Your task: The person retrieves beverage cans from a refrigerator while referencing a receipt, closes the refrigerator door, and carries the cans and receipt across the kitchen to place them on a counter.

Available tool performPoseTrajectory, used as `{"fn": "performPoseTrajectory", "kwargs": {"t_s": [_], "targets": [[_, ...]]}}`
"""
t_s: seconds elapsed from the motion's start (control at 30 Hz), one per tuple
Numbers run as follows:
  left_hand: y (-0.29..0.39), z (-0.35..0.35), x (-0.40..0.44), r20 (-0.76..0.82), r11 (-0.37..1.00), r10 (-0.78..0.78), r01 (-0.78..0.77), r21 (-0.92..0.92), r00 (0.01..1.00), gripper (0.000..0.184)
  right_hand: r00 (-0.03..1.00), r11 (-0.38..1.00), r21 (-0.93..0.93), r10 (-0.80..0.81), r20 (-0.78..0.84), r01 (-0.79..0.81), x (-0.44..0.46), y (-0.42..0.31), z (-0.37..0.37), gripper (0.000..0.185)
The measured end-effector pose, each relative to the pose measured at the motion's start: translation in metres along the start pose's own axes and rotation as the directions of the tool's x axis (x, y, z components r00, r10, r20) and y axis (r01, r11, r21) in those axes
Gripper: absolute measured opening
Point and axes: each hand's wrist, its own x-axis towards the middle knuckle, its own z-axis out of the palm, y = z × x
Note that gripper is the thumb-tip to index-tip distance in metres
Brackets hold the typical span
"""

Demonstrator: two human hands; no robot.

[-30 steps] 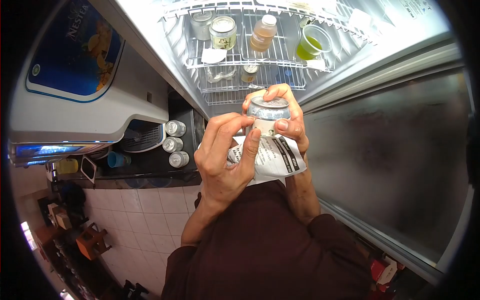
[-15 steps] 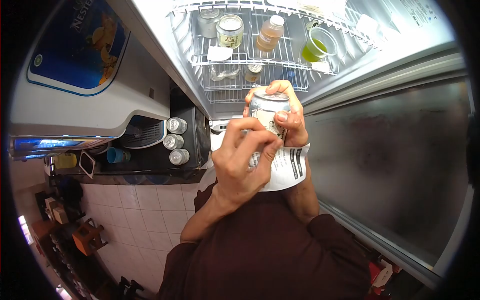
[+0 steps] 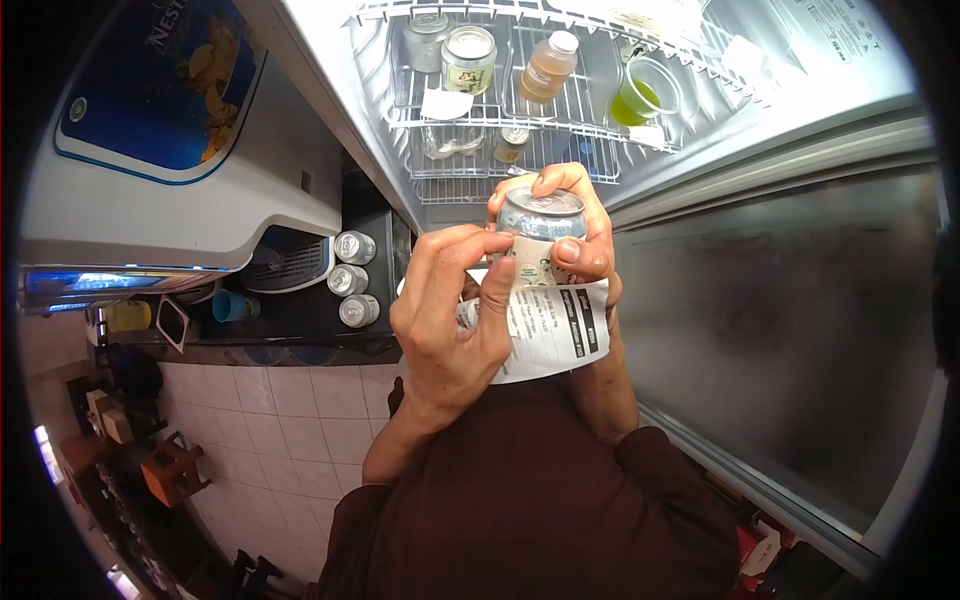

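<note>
My right hand wraps round a silver drink can, held upright with its top facing me. A pale paper label with small dark drawings covers part of the can's side. My left hand is at the left edge of this label, its index fingertip and thumb close together there. Below the can, a white printed sheet with black header blocks hangs between my hands; how it is held is hidden.
Ahead, the fridge's wire shelf bears a labelled can, a bottle of amber liquid and a cup of green liquid. Several silver cans stand beside a drink dispenser at left. A glass door is at right.
My left hand has shifted left and its thumb has risen to the label's left edge, uncovering more of the can and sheet. My right hand still holds the can.
</note>
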Motion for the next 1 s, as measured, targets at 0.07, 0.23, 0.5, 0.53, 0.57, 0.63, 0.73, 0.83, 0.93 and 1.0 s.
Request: {"fn": "performPoseTrajectory", "kwargs": {"t_s": [0.07,0.23,0.5,0.53,0.57,0.63,0.73,0.83,0.93,1.0], "targets": [[-0.003,-0.003,0.003,-0.011,0.999,0.022,-0.021,0.024,1.000,0.020,1.000,0.999,-0.032,-0.010,0.020,0.010,-0.001,0.000,0.000,0.054],[-0.004,-0.015,0.014,0.037,0.990,0.100,-0.103,0.095,0.994,0.016,0.998,0.995,-0.094,-0.029,0.049,0.033,-0.002,-0.003,0.002,0.053],[-0.015,-0.024,0.026,0.162,0.935,0.257,-0.288,0.206,0.953,0.011,0.999,0.983,-0.185,-0.006,0.032,0.012,-0.004,-0.005,0.003,0.051],[-0.011,-0.026,0.025,0.210,0.946,0.209,-0.252,0.205,0.955,0.018,1.000,0.987,-0.159,-0.006,0.019,0.009,-0.006,-0.003,0.004,0.051],[-0.013,-0.026,0.024,0.240,0.933,0.204,-0.263,0.245,0.949,0.017,1.000,0.987,-0.162,0.001,0.015,0.002,-0.007,-0.003,0.006,0.051],[-0.020,-0.023,0.023,0.281,0.917,0.203,-0.283,0.281,0.938,0.017,0.999,0.991,-0.128,0.026,0.018,-0.023,-0.008,-0.003,0.005,0.051],[-0.037,-0.020,0.019,0.298,0.916,0.217,-0.299,0.266,0.930,0.016,0.997,0.989,-0.135,0.063,0.047,-0.056,-0.006,-0.001,0.002,0.048],[-0.051,-0.019,0.012,0.272,0.919,0.250,-0.316,0.235,0.929,0.016,0.991,0.978,-0.172,0.126,0.052,-0.115,-0.005,0.004,0.003,0.048],[-0.049,-0.029,-0.003,0.284,0.940,0.241,-0.296,0.170,0.928,0.016,0.990,0.989,-0.023,0.144,-0.002,-0.144,0.003,0.019,-0.009,0.044],[-0.057,-0.042,-0.040,0.212,0.985,0.129,-0.149,0.084,0.969,0.014,0.971,0.983,-0.074,0.154,-0.184,-0.170,0.025,0.023,-0.016,0.040]]}}
